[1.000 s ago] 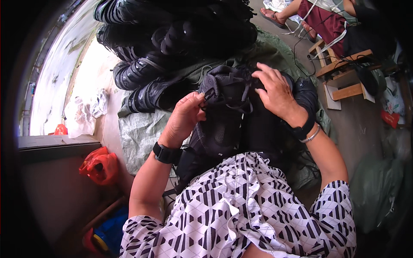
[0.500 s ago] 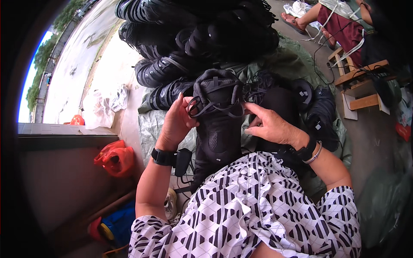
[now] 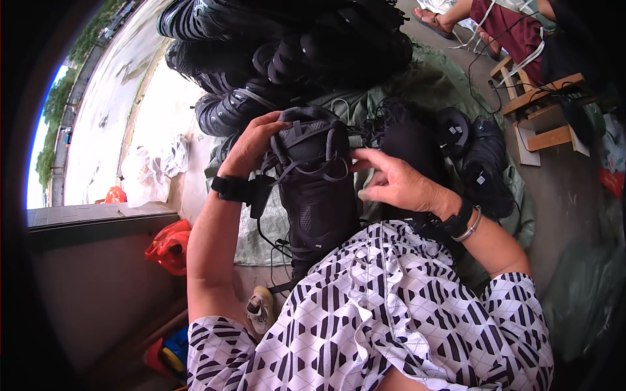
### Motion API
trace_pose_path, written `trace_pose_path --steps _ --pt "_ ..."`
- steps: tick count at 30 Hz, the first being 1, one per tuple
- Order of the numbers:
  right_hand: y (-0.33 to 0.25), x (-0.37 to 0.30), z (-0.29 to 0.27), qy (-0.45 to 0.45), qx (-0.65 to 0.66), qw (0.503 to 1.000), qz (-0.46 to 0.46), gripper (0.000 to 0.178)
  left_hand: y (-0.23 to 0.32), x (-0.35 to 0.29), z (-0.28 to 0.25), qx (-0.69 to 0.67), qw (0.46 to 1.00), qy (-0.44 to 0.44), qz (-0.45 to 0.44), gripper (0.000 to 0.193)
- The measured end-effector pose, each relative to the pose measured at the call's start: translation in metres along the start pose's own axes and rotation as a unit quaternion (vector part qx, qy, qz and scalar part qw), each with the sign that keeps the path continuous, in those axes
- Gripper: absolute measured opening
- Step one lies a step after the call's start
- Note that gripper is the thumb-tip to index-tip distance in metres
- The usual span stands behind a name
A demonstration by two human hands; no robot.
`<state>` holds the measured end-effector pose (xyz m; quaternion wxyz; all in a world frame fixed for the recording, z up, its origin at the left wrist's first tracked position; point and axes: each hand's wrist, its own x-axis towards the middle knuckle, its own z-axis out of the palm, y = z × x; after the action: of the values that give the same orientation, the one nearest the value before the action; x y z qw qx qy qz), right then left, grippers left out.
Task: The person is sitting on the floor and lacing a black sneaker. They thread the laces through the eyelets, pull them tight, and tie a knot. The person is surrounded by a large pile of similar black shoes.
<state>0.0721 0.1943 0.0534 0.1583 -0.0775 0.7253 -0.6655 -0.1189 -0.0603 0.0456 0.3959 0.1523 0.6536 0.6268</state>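
A black shoe [image 3: 317,212] with grey mesh patches lies lengthwise over my left leg. Its padded collar and tongue point away from me, and loose black laces [image 3: 313,171] loop across it. My left hand [image 3: 255,142] grips the collar's left edge, fingers curled over the rim. On the other side is my right hand [image 3: 401,186], forefinger stretched toward the collar and lace loops, thumb held apart from it. Whether that fingertip touches a lace is too fine to tell. Both wrists wear black bands.
A tall pile of black shoes [image 3: 287,52] stands ahead on a green plastic sheet [image 3: 443,78]. More dark shoes [image 3: 486,173] lie at right, near a wooden stool [image 3: 548,140] and another person's legs [image 3: 456,13]. A red bag [image 3: 171,247] sits left beside a low wall [image 3: 98,260].
My left hand has moved up from the laces to the collar's left edge. The shoe sits slightly further left in view. My right hand stays beside it, fingers still apart.
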Motion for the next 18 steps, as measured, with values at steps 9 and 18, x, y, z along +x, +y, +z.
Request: trace_pose_path --steps 9,18 --pt "0.010 0.004 -0.019 -0.001 0.053 0.990 0.132 0.041 -0.026 -0.041 -0.016 -0.208 0.973 0.036 0.091 0.031" --pt "0.005 0.093 -0.030 -0.017 0.113 0.982 0.152 0.039 -0.007 -0.034 -0.001 -0.149 0.985 0.083 0.039 0.028"
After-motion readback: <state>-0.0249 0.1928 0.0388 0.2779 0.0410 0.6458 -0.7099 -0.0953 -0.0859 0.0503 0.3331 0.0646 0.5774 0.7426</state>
